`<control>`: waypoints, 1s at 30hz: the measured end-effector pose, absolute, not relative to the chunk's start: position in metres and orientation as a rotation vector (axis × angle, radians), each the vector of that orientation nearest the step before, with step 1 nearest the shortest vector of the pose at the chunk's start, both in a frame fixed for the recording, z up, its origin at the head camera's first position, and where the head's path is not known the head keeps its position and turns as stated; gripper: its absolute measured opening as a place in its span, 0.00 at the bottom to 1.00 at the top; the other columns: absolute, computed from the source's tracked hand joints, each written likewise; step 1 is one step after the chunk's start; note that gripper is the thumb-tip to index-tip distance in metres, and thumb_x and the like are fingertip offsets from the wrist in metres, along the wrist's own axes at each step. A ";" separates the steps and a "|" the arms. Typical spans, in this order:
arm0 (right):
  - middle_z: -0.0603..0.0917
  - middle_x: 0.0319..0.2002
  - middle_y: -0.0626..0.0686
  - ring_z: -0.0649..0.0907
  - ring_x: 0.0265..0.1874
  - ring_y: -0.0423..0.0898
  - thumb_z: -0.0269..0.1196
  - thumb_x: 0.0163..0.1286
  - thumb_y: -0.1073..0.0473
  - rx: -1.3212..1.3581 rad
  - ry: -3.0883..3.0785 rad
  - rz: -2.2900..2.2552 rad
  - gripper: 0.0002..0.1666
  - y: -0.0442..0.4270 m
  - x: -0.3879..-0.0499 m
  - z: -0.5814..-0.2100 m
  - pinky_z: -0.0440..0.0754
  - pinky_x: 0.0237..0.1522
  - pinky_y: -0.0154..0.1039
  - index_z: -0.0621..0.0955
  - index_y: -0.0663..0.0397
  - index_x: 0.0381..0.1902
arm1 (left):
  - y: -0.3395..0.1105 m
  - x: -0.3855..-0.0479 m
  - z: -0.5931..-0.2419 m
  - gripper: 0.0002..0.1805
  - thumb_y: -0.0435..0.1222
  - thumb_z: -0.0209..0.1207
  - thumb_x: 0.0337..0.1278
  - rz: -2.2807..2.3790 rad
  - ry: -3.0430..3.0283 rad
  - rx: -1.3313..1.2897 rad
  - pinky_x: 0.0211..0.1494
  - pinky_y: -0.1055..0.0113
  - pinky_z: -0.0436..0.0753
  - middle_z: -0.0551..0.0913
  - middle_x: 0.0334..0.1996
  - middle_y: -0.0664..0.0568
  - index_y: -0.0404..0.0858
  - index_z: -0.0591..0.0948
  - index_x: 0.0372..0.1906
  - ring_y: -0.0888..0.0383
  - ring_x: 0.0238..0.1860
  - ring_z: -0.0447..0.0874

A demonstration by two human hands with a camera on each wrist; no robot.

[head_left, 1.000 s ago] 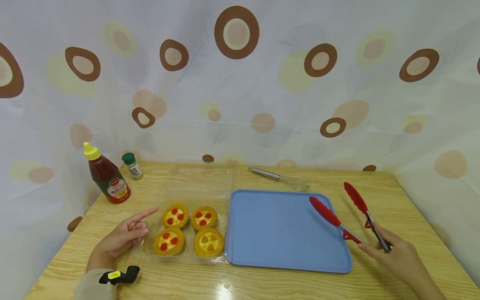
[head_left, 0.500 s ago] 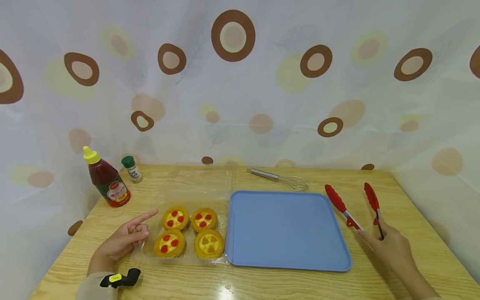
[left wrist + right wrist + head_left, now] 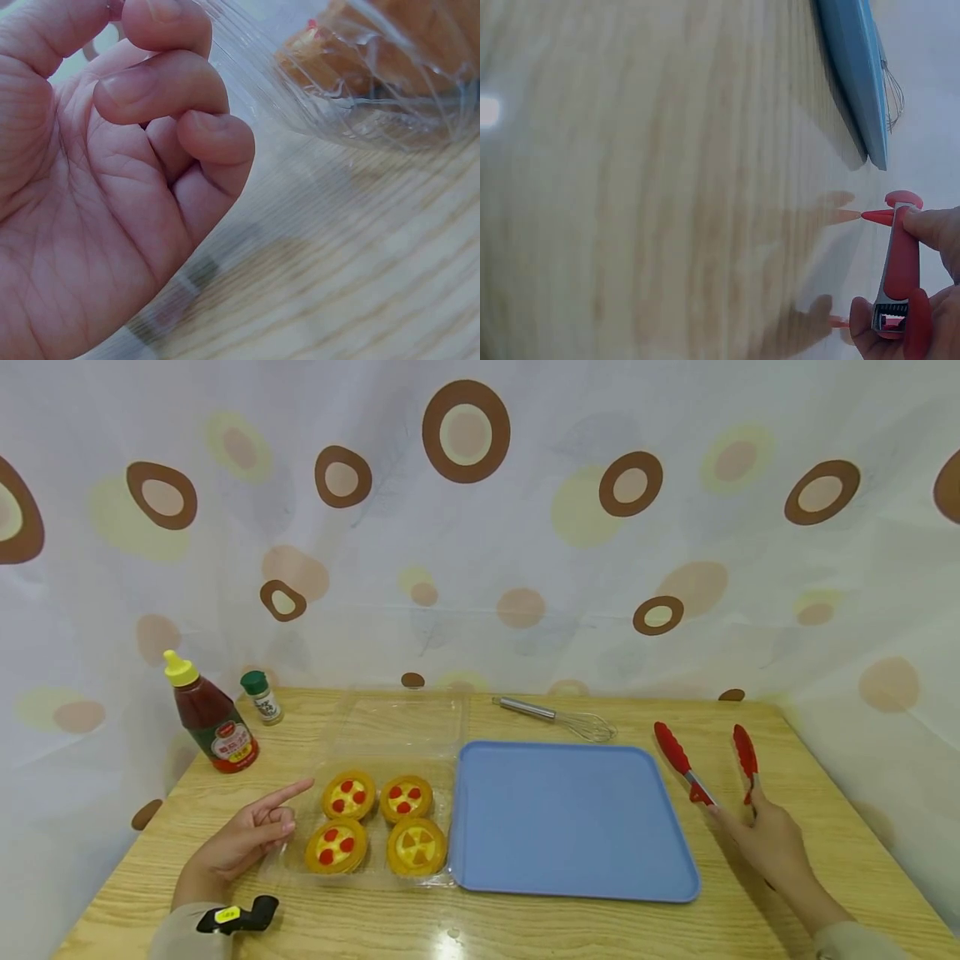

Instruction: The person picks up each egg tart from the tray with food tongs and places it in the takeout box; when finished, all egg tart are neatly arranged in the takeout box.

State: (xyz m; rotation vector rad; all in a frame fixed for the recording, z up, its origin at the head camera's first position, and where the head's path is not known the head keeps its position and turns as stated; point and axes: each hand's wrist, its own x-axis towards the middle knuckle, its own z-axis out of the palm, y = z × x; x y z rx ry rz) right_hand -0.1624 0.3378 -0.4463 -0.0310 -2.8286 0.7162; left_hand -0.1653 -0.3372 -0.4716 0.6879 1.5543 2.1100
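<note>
Red-tipped tongs (image 3: 681,758) are gripped in my right hand (image 3: 776,852), right of the blue tray, their two arms spread apart with nothing between the tips. In the right wrist view the tongs (image 3: 901,270) show handle-end on, low over the wood. My left hand (image 3: 240,843) is at the left side of a clear plastic container (image 3: 375,881), its index finger pointing at the edge and the other fingers loosely curled. Nothing lies in the palm of the left hand (image 3: 90,210). Several egg tarts (image 3: 336,846) sit in the container, most with red toppings.
Beside the container lies a blue tray (image 3: 570,818), with a whisk (image 3: 555,717) behind it. A sauce bottle (image 3: 213,722) with a yellow cap and a green-capped shaker (image 3: 262,697) stand at the back left of the wooden table (image 3: 360,927). A patterned cloth (image 3: 525,543) hangs behind.
My right hand has carried the tongs rightward, from over the tray's right edge to the table beside it. My left hand has stayed in place by the container.
</note>
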 end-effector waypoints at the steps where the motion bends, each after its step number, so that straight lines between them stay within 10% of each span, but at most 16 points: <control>1: 0.60 0.17 0.50 0.62 0.15 0.43 0.60 0.67 0.50 -0.006 -2.814 0.712 0.39 0.338 -0.163 -0.447 0.61 0.14 0.35 0.65 0.84 0.55 | -0.337 -0.165 -0.471 0.32 0.21 0.39 0.67 2.113 1.556 0.672 0.27 0.67 0.56 0.77 0.29 0.61 0.52 0.66 0.69 0.60 0.25 0.60; 12: 0.68 0.36 0.82 0.70 0.38 0.77 0.53 0.72 0.47 0.005 -2.956 0.678 0.45 0.339 -0.169 -0.447 0.72 0.32 0.61 0.53 0.88 0.60 | -0.338 -0.165 -0.470 0.32 0.22 0.40 0.68 2.099 1.548 0.689 0.27 0.66 0.56 0.77 0.29 0.62 0.53 0.66 0.69 0.57 0.25 0.58; 23: 0.61 0.45 0.88 0.62 0.43 0.84 0.46 0.74 0.42 -0.056 -3.069 0.672 0.53 0.336 -0.167 -0.444 0.66 0.39 0.69 0.40 0.90 0.62 | -0.336 -0.164 -0.469 0.31 0.21 0.40 0.68 2.113 1.541 0.694 0.27 0.66 0.56 0.77 0.29 0.61 0.51 0.66 0.69 0.57 0.25 0.58; 30: 0.68 0.39 0.83 0.69 0.39 0.79 0.51 0.72 0.45 -0.021 -3.020 0.632 0.45 0.336 -0.166 -0.441 0.69 0.34 0.62 0.53 0.87 0.58 | -0.335 -0.164 -0.468 0.31 0.21 0.39 0.68 2.118 1.526 0.720 0.27 0.66 0.56 0.77 0.30 0.61 0.50 0.65 0.70 0.58 0.25 0.59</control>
